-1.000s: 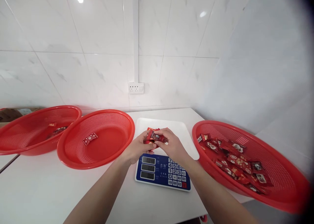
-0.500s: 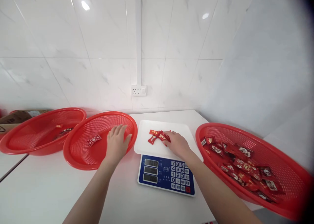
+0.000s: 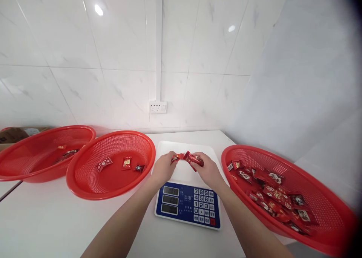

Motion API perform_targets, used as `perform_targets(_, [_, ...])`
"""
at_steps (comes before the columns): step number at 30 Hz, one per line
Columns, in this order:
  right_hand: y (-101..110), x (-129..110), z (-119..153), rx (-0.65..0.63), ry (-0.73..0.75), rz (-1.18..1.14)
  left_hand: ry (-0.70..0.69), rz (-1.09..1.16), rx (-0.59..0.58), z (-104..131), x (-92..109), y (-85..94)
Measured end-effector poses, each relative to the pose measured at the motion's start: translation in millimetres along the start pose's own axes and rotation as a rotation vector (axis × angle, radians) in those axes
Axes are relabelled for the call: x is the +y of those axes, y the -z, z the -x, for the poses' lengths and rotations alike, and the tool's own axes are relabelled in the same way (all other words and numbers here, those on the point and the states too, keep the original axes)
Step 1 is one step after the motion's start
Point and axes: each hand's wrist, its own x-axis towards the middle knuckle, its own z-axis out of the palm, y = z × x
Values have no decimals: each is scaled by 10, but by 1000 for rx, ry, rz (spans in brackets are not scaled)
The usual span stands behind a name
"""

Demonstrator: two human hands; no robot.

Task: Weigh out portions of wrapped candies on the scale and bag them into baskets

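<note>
A small, red, glossy wrapped packet (image 3: 175, 158) is pinched in the left hand (image 3: 164, 168). Red, shiny wrapped packets with gold print (image 3: 191, 158) are gripped in the right hand (image 3: 208, 170). All are held over the white, round-cornered plastic weighing tray (image 3: 183, 176).

Risks are judged as follows. A packet may be dropped onto the blue, white-keyed scale panel (image 3: 188, 209) if a pinch is loosened on the slick wrapping. The reading may be falsified if the tray is pressed by fingertips. Packets may be misplaced among the red, oval, perforated plastic middle basket (image 3: 121, 144) and the larger-looking red perforated right basket (image 3: 329, 207), as similar wrappers lie in both.

The number of packets held cannot be told; wrappers are overlapped and covered by fingers. Contact with the tray cannot be confirmed. The grey display digits (image 3: 171, 191) are poorly legible. The red perforated left basket (image 3: 36, 157) is cut off by the frame.
</note>
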Motion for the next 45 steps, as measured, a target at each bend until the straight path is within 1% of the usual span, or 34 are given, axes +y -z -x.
perform_targets(2, [3, -35, 28, 21, -30, -217, 20, 145, -33, 53, 43, 62])
perform_targets(3, [-3, -59, 40, 20, -43, -323, 53, 275, -58, 87, 71, 89])
perform_targets(5, [-34, -116, 68, 6, -68, -495, 173, 653, -112, 163, 131, 121])
perform_targets(7, [-93, -177, 106, -21, -79, -591, 291, 1036, -161, 235, 177, 114])
perform_targets(8, [-131, -206, 129, -40, -72, -609, 317, 1149, -178, 267, 192, 99])
perform_targets(9, [-170, -234, 153, -64, -56, -613, 311, 1181, -184, 296, 199, 82])
perform_targets(11, [-240, -273, 190, -136, -14, -582, 277, 1130, -162, 342, 186, 64])
perform_targets(12, [-262, -281, 196, -184, 8, -543, 269, 1073, -129, 361, 166, 75])
perform_targets(14, [-270, -267, 163, -252, 52, -409, 265, 914, -20, 391, 97, 163])
perform_targets(15, [-256, -245, 121, -252, 75, -312, 256, 804, 51, 404, 50, 241])
perform_targets(17, [-204, -177, -9, -200, 115, -39, 228, 499, 212, 430, -59, 451])
perform_targets(18, [-174, -137, -88, -172, 123, 123, 222, 306, 286, 446, -117, 567])
perform_targets(19, [-148, -97, -167, -160, 121, 276, 244, 104, 333, 463, -175, 677])
perform_targets(21, [-117, -26, -306, -190, 104, 492, 303, -223, 368, 504, -281, 846])
perform_targets(23, [-117, 21, -394, -240, 90, 561, 308, -398, 358, 550, -367, 916])
perform_targets(25, [-136, 43, -434, -271, 86, 584, 237, -469, 366, 601, -425, 891])
perform_targets(28, [-177, 34, -461, -270, 69, 613, 123, -497, 382, 685, -444, 761])
perform_targets(30, [-224, 11, -491, -250, 61, 602, 84, -485, 342, 737, -417, 667])
perform_targets(33, [-349, -25, -561, -239, 62, 555, 91, -473, 228, 790, -354, 561])
perform_targets(35, [-448, -38, -603, -257, 70, 526, 105, -487, 161, 805, -322, 521])
perform_targets(37, [-526, -43, -626, -274, 78, 508, 103, -511, 119, 812, -304, 506])
perform_targets(40, [-569, -46, -626, -262, 82, 485, 103, -527, 85, 823, -295, 511])
perform_targets(45, [-529, -100, -602, -241, 58, 387, 102, -531, 66, 850, -283, 523])
